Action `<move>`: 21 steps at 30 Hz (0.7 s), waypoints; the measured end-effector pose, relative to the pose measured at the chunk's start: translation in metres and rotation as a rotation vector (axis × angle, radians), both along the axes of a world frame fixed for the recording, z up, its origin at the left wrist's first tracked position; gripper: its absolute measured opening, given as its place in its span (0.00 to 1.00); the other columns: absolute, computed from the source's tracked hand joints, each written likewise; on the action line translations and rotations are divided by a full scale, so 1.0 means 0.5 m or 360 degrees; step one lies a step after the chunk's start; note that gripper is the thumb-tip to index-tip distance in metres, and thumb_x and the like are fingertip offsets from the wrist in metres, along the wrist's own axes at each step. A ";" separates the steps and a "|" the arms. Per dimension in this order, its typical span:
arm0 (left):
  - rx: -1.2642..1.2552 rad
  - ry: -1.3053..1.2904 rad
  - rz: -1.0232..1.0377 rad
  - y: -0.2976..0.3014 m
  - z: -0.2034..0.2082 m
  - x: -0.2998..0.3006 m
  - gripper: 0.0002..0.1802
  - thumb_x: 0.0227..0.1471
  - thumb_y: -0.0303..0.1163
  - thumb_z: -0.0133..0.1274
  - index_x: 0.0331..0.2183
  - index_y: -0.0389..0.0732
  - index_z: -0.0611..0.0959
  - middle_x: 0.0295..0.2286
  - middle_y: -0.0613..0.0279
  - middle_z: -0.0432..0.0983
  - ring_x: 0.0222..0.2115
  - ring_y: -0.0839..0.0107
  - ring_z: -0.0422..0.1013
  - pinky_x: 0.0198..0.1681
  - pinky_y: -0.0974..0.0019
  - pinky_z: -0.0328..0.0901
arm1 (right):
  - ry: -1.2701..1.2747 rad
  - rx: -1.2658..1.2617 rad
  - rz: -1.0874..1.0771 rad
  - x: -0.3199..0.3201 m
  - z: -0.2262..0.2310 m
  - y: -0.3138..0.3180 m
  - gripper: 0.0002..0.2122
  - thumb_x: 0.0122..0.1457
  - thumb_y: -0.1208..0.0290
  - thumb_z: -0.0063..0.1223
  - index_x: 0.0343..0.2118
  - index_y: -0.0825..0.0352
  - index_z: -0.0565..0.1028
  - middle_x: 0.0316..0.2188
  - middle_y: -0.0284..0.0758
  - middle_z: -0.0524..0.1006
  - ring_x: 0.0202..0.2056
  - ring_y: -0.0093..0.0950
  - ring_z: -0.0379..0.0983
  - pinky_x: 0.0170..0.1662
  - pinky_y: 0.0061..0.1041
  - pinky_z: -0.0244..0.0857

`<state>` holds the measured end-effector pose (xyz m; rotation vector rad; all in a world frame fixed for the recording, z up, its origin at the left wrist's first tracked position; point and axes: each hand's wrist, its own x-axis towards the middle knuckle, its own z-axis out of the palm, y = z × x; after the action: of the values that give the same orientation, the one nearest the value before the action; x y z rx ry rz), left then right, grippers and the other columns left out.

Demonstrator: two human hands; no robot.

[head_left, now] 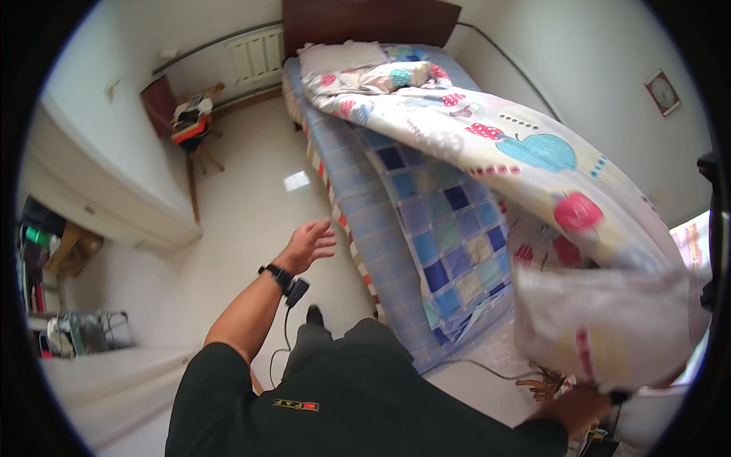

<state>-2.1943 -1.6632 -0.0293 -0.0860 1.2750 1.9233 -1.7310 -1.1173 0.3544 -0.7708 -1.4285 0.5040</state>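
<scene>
Left hand (310, 242) hangs spread; right hand's grip is unclear. Best draw the apple-print duvet (556, 179) evenly toward the bed's (369, 251) left edge.

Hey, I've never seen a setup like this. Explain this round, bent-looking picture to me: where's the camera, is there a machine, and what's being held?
There's no machine here, just a person using bare hands. The one picture comes from a wide fisheye camera on their head, looking down, which is why straight edges curve. Ahead is a bed bearing a pillow, a blue patchwork cloth and a pale quilt with fruit shapes. The left hand is open and empty, beside the bed. The right forearm reaches to the quilt's blurred near end, which mostly hides the right hand, so I can't tell for sure how it grips.
</scene>
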 end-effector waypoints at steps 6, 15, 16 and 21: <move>0.0618 -0.0512 0.0057 0.354 -0.013 -0.408 0.65 0.49 0.77 0.64 0.69 0.35 0.66 0.65 0.43 0.68 0.66 0.49 0.64 0.62 0.36 0.70 | -0.0550 -0.0100 -0.0735 0.106 0.010 -0.083 0.27 0.76 0.55 0.42 0.69 0.70 0.69 0.58 0.47 0.78 0.59 0.41 0.75 0.65 0.41 0.67; 0.0465 -0.0114 0.0192 0.561 -0.100 -0.819 0.29 0.71 0.45 0.46 0.60 0.34 0.80 0.56 0.49 0.81 0.56 0.54 0.79 0.64 0.52 0.71 | -0.0940 -0.0219 -0.1281 0.022 0.087 -0.181 0.26 0.76 0.56 0.43 0.70 0.67 0.69 0.54 0.47 0.78 0.56 0.41 0.75 0.62 0.40 0.68; 0.0514 0.0074 0.0140 0.576 -0.061 -0.865 0.29 0.71 0.46 0.44 0.60 0.34 0.81 0.55 0.47 0.82 0.55 0.54 0.79 0.64 0.52 0.71 | -0.0990 -0.0217 -0.1313 0.012 0.101 -0.179 0.26 0.76 0.56 0.43 0.70 0.67 0.69 0.54 0.47 0.78 0.56 0.41 0.75 0.62 0.40 0.68; 0.0986 0.0187 -0.0212 0.595 0.306 -1.097 0.26 0.72 0.47 0.47 0.56 0.36 0.82 0.51 0.54 0.84 0.50 0.58 0.81 0.60 0.53 0.74 | -0.1249 -0.0137 -0.1434 -0.049 0.201 -0.150 0.25 0.76 0.57 0.43 0.70 0.66 0.69 0.52 0.47 0.79 0.54 0.41 0.76 0.61 0.40 0.69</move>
<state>-2.7426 -1.3656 0.1239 0.4216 0.6847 2.1406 -1.7553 -1.1921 0.4549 -1.6701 -1.5530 -0.4979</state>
